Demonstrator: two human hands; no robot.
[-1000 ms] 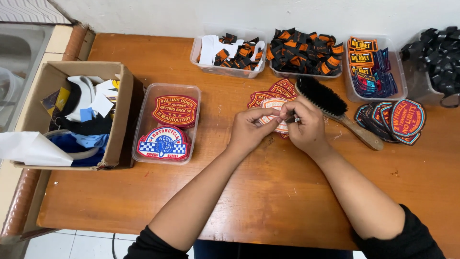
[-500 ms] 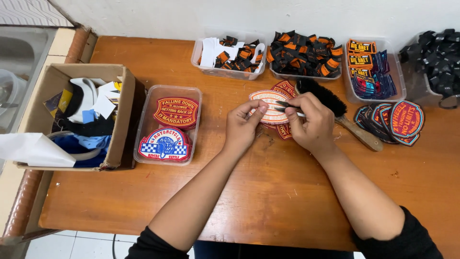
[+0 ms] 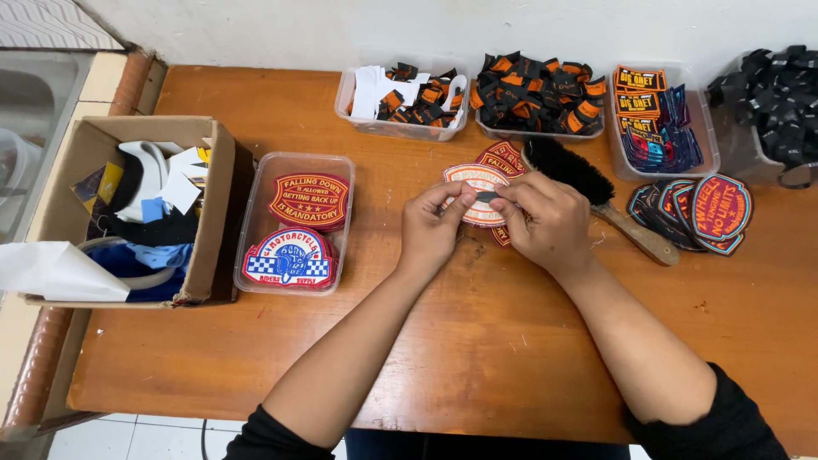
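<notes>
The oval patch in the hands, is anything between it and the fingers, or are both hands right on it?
Nothing visible stands between them. The left hand and right hand both pinch the oval patch directly, above the wooden table. The right fingers also hold a small dark tool against it. The black brush lies just behind, apart.

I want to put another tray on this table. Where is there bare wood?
Bare wood lies along the near edge of the table, below the clear patch tray and around both forearms. The far side is crowded with bins, the brush and stacked patches.
</notes>
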